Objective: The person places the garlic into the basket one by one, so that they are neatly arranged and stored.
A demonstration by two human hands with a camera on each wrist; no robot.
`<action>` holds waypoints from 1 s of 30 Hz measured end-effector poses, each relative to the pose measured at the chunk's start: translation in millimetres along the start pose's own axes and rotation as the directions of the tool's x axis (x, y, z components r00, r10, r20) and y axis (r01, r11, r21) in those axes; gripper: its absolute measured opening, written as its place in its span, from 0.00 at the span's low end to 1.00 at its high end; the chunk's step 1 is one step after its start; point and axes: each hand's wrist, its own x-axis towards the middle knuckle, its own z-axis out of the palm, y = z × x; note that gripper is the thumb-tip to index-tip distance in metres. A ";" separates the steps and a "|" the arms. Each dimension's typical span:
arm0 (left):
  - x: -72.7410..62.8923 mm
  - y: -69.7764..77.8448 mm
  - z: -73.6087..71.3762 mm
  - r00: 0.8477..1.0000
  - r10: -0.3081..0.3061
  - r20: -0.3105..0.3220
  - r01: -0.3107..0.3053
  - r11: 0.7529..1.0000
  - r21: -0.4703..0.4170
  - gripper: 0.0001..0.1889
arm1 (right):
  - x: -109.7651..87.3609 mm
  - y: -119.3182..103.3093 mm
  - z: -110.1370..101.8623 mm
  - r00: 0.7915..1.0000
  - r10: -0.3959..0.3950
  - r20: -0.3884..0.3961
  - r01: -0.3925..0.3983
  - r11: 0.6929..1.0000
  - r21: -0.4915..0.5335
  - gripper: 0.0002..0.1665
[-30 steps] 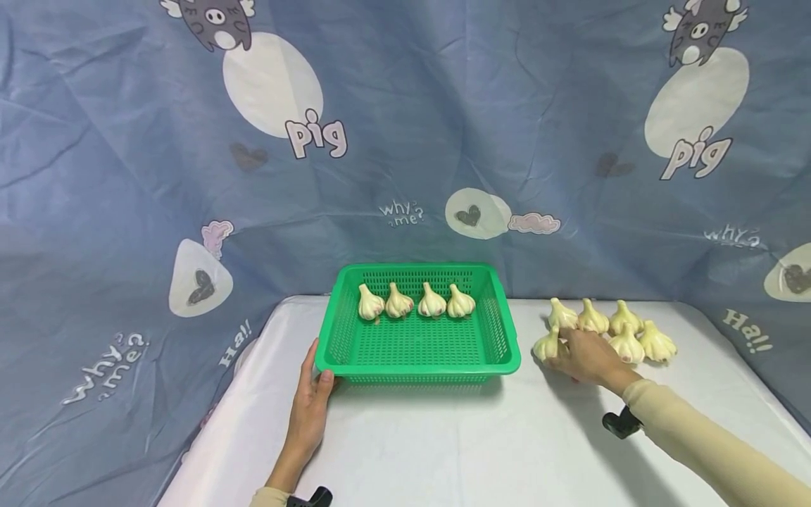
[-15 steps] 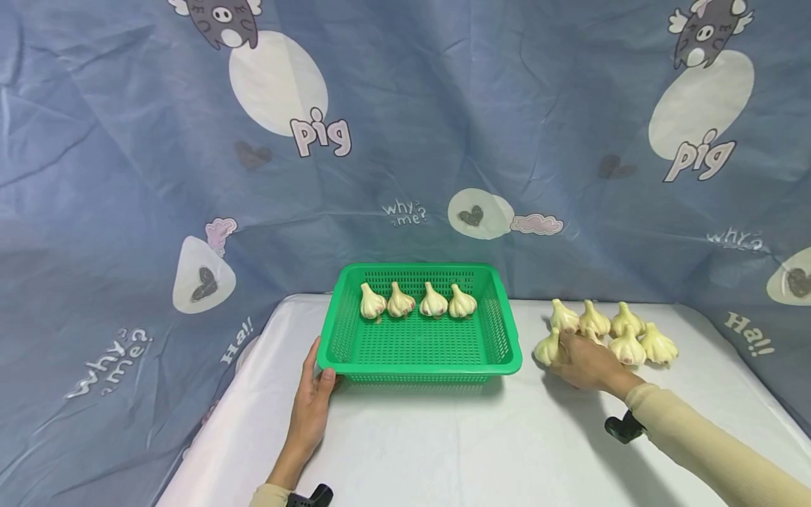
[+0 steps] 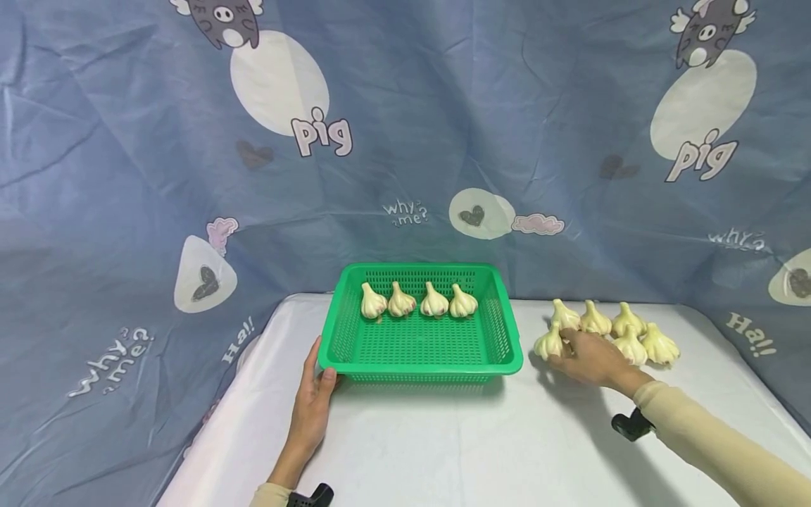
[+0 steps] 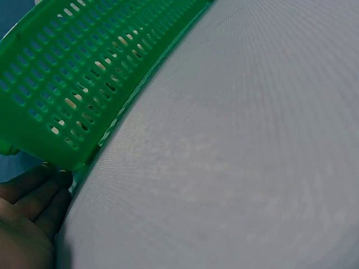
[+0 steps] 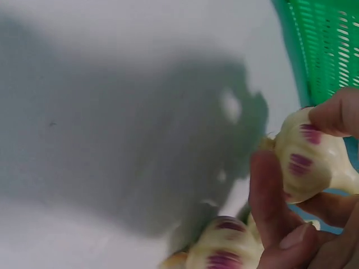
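Observation:
A green basket (image 3: 418, 369) stands on the table with several garlic bulbs (image 3: 434, 301) in a row along its far side. My left hand (image 3: 308, 412) rests at its near left corner, thumb at the front. In the left wrist view its fingers (image 4: 42, 196) lie almost straight against the corner. Right of the basket, my right hand (image 3: 591, 359) pinches a pale garlic bulb (image 3: 548, 343) between thumb and fingers. Purple marks show on this bulb (image 5: 305, 159) in the right wrist view. More garlic bulbs (image 3: 659, 345) stand close together behind and right of that hand, which partly hides some.
A white cloth (image 3: 437, 451) covers the table. A blue printed curtain (image 3: 380, 176) hangs behind it and along both sides. In the right wrist view another garlic bulb (image 5: 224, 246) lies just below the held one.
My right hand has shifted only slightly at the near left bulb of the right group, and grips it now. The left hand, the basket and the bulbs inside stay in place.

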 end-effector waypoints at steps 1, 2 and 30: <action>0.3 -0.1 -0.2 1.000 0.001 0.001 -0.001 1.000 0.000 0.33 | 0.6 -1.0 -2.1 1.000 -0.004 -0.011 0.004 1.000 0.007 0.17; 0.4 -0.1 -0.3 1.000 0.002 0.001 -0.002 1.000 -0.001 0.33 | 1.4 -1.8 -4.2 1.000 -0.008 -0.019 0.008 1.000 0.013 0.16; -1.6 1.6 -0.1 1.000 -0.013 0.001 0.013 1.000 0.000 0.32 | 52.5 -43.5 -74.8 0.989 -0.147 0.018 0.146 0.989 0.035 0.18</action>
